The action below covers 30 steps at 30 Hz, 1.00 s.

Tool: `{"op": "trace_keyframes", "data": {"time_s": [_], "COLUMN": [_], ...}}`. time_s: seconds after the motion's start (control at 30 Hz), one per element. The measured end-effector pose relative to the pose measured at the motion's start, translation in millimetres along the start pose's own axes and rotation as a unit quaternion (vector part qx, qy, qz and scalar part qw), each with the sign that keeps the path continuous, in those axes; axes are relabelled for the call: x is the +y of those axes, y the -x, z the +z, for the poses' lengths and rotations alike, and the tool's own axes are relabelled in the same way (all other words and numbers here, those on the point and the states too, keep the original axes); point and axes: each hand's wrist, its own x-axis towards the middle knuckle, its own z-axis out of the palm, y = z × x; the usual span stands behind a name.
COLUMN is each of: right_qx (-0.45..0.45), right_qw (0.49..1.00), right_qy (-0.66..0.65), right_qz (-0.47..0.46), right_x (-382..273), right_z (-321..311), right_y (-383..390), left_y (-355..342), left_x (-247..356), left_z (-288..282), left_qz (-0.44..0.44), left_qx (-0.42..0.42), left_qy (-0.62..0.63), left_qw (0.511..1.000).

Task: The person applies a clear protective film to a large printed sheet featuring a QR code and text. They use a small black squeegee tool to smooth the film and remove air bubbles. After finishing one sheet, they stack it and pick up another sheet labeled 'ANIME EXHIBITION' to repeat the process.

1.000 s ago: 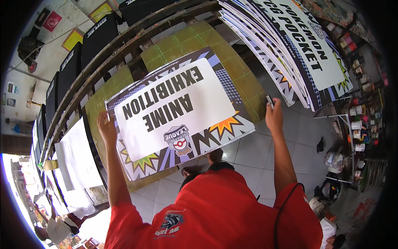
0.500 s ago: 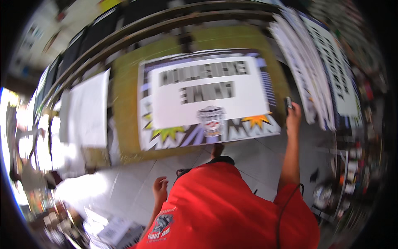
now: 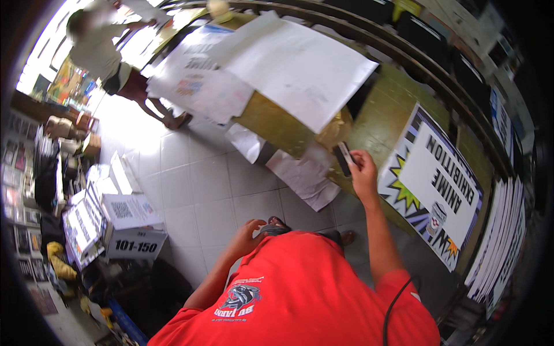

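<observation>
My right hand [image 3: 363, 171] is closed around a short black bar-shaped tool [image 3: 342, 159] with a pale strip along it; its exact kind does not show. It is held over the edge of the yellowish-green table [image 3: 376, 111], left of a printed board [image 3: 435, 179] with a white panel, dark lettering and starburst shapes. My left hand [image 3: 247, 237] hangs near my waist, fingers loosely bent and apart, with nothing visible in it. Large white sheets [image 3: 306, 60] lie along the table further left, and a crumpled sheet [image 3: 304, 176] droops off its near side.
Several printed boards [image 3: 493, 236] stand stacked at the right. A rail [image 3: 450, 86] runs behind the table. At the far left another person [image 3: 107, 52] stands by the table end. Boxes and printed boards [image 3: 135, 242] crowd the lower left, beside the tiled floor [image 3: 202, 190].
My view has swung left, so the printed board now appears at the right and the white sheets and other person have come in. The black tool stays in my right hand.
</observation>
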Motion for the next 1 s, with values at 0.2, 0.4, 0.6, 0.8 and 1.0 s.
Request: {"op": "trace_keyframes", "data": {"time_s": [0.2, 0.4, 0.6, 0.8, 1.0], "right_qx": [-0.123, -0.075, -0.097, -0.062, 0.092], "right_qw": [0.991, 0.994, 0.989, 0.984, 0.987], "right_qy": [0.018, 0.042, -0.082, -0.104, -0.055], "right_qz": [-0.045, -0.065, 0.072, 0.127, 0.118], "right_x": [-32.6, -18.7, -2.6, -26.2, -30.7], "right_z": [195.5, 251.3, 265.8, 274.0, 253.9], "right_y": [-96.4, -145.7, -95.3, -86.1, -75.7], "left_y": [30.2, -84.0, -339.9, -517.3, -585.6], "left_x": [-41.9, -81.8, -59.3, -51.8, -58.0], "left_z": [-93.0, -178.1, -345.6, -403.9, -417.4], "left_qz": [-0.074, -0.009, 0.144, -0.073, -0.05], "left_qx": [0.123, 0.295, 0.396, 0.342, 0.242], "left_qy": [0.029, 0.063, -0.108, -0.06, 0.266], "left_qw": [0.989, 0.953, 0.901, 0.935, 0.932]}}
